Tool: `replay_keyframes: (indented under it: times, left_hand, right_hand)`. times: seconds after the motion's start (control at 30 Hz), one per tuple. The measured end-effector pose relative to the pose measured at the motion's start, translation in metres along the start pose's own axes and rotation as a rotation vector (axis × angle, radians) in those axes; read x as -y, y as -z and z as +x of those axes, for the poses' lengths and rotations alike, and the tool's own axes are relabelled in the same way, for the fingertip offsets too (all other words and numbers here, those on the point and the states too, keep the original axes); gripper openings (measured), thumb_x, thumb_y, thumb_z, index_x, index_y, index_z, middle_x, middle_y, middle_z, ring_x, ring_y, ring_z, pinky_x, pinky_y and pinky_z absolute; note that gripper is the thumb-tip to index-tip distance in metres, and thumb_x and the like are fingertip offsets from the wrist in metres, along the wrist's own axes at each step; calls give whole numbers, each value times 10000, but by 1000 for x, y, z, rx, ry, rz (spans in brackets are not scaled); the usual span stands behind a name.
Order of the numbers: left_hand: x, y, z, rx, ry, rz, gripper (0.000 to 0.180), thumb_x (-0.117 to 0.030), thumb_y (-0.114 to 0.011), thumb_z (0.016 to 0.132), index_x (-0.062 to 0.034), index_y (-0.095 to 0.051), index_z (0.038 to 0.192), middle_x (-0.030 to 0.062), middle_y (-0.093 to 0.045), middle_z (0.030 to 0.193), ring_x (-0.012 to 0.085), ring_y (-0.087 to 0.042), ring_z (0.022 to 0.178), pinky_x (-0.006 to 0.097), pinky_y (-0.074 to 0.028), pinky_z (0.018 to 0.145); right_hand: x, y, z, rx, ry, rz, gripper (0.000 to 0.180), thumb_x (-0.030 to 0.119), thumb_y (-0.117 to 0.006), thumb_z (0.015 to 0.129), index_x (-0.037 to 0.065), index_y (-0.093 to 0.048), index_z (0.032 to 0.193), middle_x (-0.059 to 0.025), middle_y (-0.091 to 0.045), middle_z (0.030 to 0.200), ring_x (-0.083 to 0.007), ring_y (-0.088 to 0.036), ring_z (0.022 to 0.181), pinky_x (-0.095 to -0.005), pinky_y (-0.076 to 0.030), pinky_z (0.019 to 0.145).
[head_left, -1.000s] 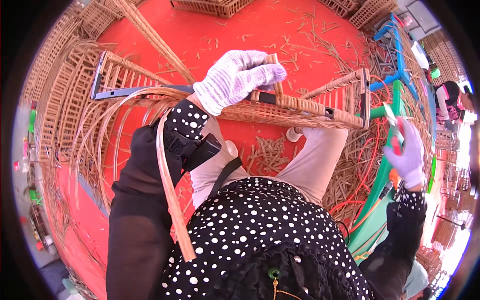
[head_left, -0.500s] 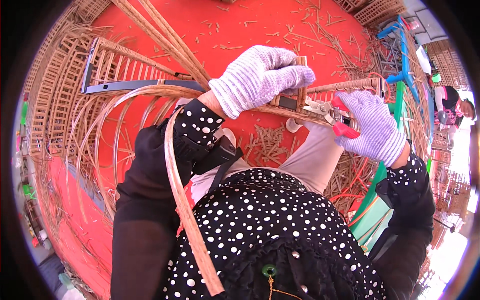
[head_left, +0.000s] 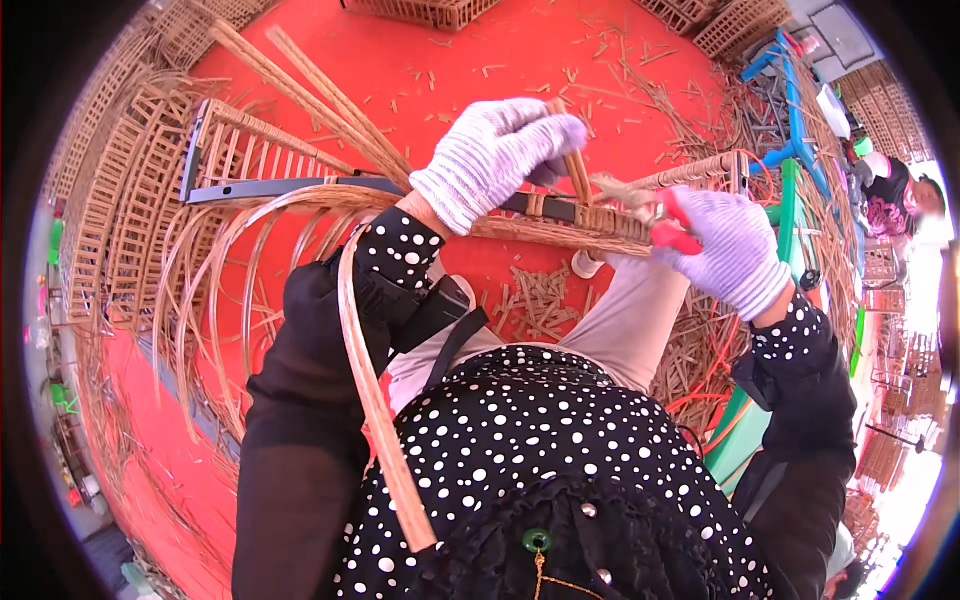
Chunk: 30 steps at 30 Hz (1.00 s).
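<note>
My left hand, in a pale striped knit glove, pinches a short brown wicker strip that rises from a partly woven frame. The frame has a dark grey metal bar and brown wicker wrapped along it, and lies across in front of my knees. My right hand, gloved alike, grips red-handled pruning shears just right of the strip. Motion blurs their blades, so I cannot tell whether they touch it. A long loose strip hangs over my left forearm, and two more strips stick out to the upper left.
Woven wicker panels stand at the left. Short wicker offcuts lie on the red floor. At the right are a green bar and a blue frame. Another person is at the far right.
My left hand has moved a little left, and the strip now leans instead of standing upright. The shears have shifted slightly left, their blades now higher beside the strip. The view has shifted slightly.
</note>
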<state>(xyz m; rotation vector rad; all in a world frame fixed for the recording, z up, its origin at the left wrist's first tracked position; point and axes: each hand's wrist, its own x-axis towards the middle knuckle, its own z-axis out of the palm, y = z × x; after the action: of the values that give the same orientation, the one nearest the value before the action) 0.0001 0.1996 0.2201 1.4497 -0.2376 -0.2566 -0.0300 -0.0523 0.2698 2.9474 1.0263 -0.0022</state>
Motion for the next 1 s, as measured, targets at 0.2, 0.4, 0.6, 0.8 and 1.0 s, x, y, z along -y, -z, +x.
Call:
replay_keyframes:
  times: [0.2,0.4,0.6,0.8,1.0]
  left_hand:
    - [-5,0,7,-87,46,-68,339,-302,-511,898,-47,-544,1120,83,-629,872,140,-616,710,258,-502,644]
    - [-3,18,5,-1,-431,132,249,-173,-522,895,-13,-555,1082,61,-622,955,130,-588,872,261,-486,765]
    - [-39,38,-16,-50,-495,978,199,-204,-613,800,-63,-595,938,47,-619,890,200,-594,833,324,-481,740]
    - [-31,56,-25,-55,-459,1906,159,-297,-595,746,-150,-599,807,33,-561,807,212,-537,840,375,-402,755]
    - [-37,46,21,69,-614,2091,80,-236,-581,706,-160,-586,731,23,-519,739,189,-517,811,366,-376,787]
  right_hand:
    - [-68,-21,-130,-365,-789,68,537,355,-700,674,10,-517,1042,-180,-601,893,-304,-601,824,-356,-465,709]
    - [-113,-88,-358,25,-1593,40,637,535,-642,662,11,-566,1016,-208,-613,925,-349,-587,869,-412,-438,746]
    - [-112,-135,-422,358,-1780,-44,699,537,-599,687,-24,-538,1099,-244,-575,1051,-389,-546,983,-421,-424,839]
    - [-134,-110,-369,-134,-1485,-216,607,417,-590,765,6,-478,1198,-229,-489,1192,-356,-476,1100,-402,-377,928]
    - [-126,-74,-250,-454,-970,-156,460,230,-628,758,3,-500,1138,-181,-509,1161,-322,-476,1095,-370,-370,941]
